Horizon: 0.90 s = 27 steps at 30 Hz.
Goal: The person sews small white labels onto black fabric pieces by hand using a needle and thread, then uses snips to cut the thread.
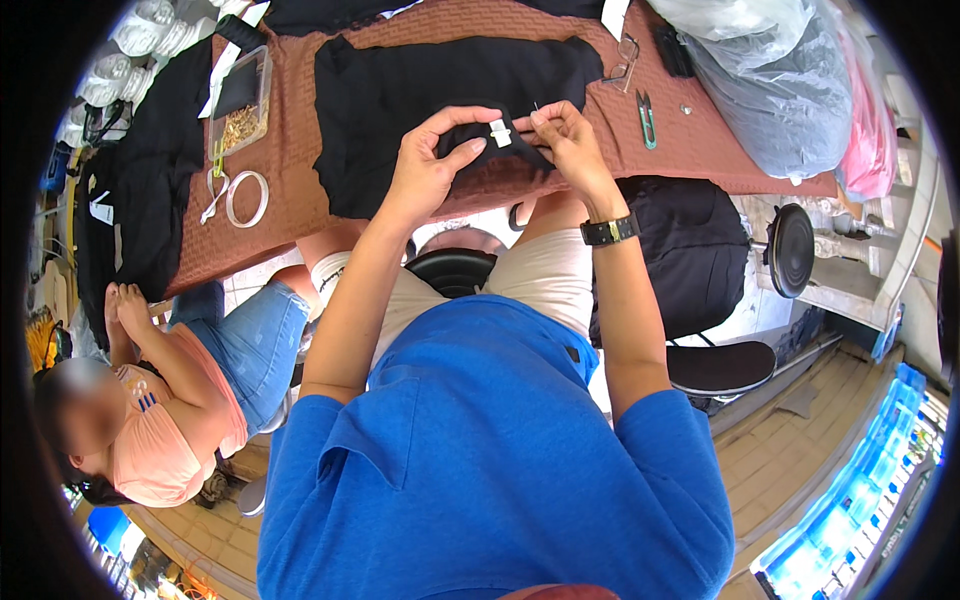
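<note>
A black garment (400,120) lies spread on the cloth-covered table in front of me, its near edge lifted between my hands. My left hand (432,165) grips that edge, thumb and forefinger on either side of a small white label (501,132). Opposite it, my right hand (565,145) is closed in a pinch at the garment's edge. A thin, dark, needle-like tip (536,106) sticks up by its fingertips; thread is too fine to make out.
Green-handled thread snips (646,122) and eyeglasses (624,66) lie to the right, near bulging plastic bags (765,90). At left are a clear box of small gold pieces (240,125), a white ring (247,199) and more black fabric (150,190). A person (175,420) sits at my left.
</note>
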Tool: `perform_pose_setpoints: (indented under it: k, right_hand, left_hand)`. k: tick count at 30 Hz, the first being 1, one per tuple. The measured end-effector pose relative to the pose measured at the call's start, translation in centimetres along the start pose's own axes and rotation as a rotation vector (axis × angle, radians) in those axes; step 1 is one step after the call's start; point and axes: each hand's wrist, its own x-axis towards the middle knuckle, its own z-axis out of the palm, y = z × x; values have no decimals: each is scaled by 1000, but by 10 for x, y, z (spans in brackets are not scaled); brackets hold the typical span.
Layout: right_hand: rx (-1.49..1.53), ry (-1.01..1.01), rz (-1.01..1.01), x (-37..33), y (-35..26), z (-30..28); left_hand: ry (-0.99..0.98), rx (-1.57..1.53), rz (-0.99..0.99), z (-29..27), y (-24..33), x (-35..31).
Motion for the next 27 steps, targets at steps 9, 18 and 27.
perform_pose_setpoints:
  k: [9, 18, 27]
  right_hand:
    - [387, -16, -118, -10, -19, -27]
    - [433, -212, 224, -4, -8, 20]
    - [592, -441, 194, -21, -8, 3]
  left_hand:
    - [-126, 85, 67, 9, 39, -7]
    - [-73, 195, 210, 6, 47, -11]
    - [62, 270, 241, 6, 37, -19]
